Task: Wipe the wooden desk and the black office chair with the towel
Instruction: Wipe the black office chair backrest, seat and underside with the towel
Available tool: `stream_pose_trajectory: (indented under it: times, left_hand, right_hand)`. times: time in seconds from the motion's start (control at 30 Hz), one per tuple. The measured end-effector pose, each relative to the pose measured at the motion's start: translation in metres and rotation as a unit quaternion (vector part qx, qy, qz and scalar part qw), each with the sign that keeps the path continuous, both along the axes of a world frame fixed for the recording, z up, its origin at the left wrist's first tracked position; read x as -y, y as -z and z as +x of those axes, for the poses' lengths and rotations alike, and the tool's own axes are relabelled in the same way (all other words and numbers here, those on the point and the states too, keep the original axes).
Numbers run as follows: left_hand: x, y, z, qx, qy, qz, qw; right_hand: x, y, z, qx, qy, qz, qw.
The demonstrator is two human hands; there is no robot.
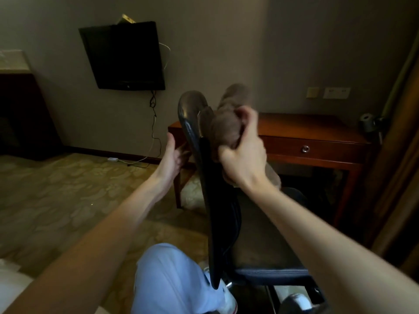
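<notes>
Grey-brown towel bunched against the backrest's upper part; black office chair seen side-on, just before the table; red-brown wood, one drawer shut, against the wall.

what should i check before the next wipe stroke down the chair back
1. Towel in hand: the right hand grips the bunched towel: ok.
2. Towel on surface: it lies against the upper backrest of the black office chair: ok.
3. Chair steadied: the left hand is open at the backrest's rear edge, contact blurred: cannot tell.
4. Backrest below the towel free: ok.
5. Top of the wooden desk free: a dark object sits at its right end: not ok.
</notes>
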State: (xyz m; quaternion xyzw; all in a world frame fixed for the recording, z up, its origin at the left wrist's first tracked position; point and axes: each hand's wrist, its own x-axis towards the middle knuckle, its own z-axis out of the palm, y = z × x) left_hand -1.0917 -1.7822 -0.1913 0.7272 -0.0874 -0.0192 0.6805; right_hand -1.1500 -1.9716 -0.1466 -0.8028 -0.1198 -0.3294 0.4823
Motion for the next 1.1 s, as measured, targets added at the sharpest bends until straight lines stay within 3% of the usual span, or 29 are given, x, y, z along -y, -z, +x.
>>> stream_pose_trajectory:
  times: [0.1, 0.23, 0.37, 0.6, 0.7, 0.8, 0.9, 1.0, 1.1]
  left_hand:
    - [0.014, 0.018, 0.001, 0.011, -0.001, -0.063, 0.998]
    - [0.014, 0.033, 0.008, 0.019, -0.028, -0.042, 0.999]
    - [0.017, 0.037, 0.011, 0.049, -0.052, 0.003, 0.997]
    - [0.024, 0.042, 0.013, 0.045, -0.092, -0.019, 0.995]
    - [0.017, 0.038, 0.016, 0.036, -0.094, -0.002, 0.995]
    - [0.004, 0.029, 0.019, 0.033, -0.084, -0.008, 0.996]
    - [-0.011, 0.012, 0.024, 0.04, -0.095, -0.035, 0.994]
    - [-0.022, -0.011, 0.035, 0.08, -0.112, -0.072, 0.988]
    - [-0.028, -0.039, 0.043, 0.127, -0.111, -0.098, 0.981]
  right_hand:
    - [-0.007, 0.07, 0.011, 0.078, -0.004, -0.207, 0.975]
    - [0.004, 0.176, 0.011, 0.107, 0.059, -0.263, 0.957]
    - [0.03, 0.267, 0.004, 0.107, 0.067, -0.387, 0.913]
    - [0.052, 0.268, -0.003, 0.083, 0.018, -0.493, 0.866]
    - [0.052, 0.232, -0.006, 0.083, 0.009, -0.408, 0.909]
    - [0.042, 0.177, -0.008, 0.102, 0.054, -0.2, 0.973]
    - [0.023, 0.097, 0.004, 0.122, 0.064, -0.064, 0.988]
    - [-0.001, 0.021, 0.021, 0.132, 0.049, -0.028, 0.99]
    - [-0.022, -0.034, 0.039, 0.125, 0.003, -0.09, 0.988]
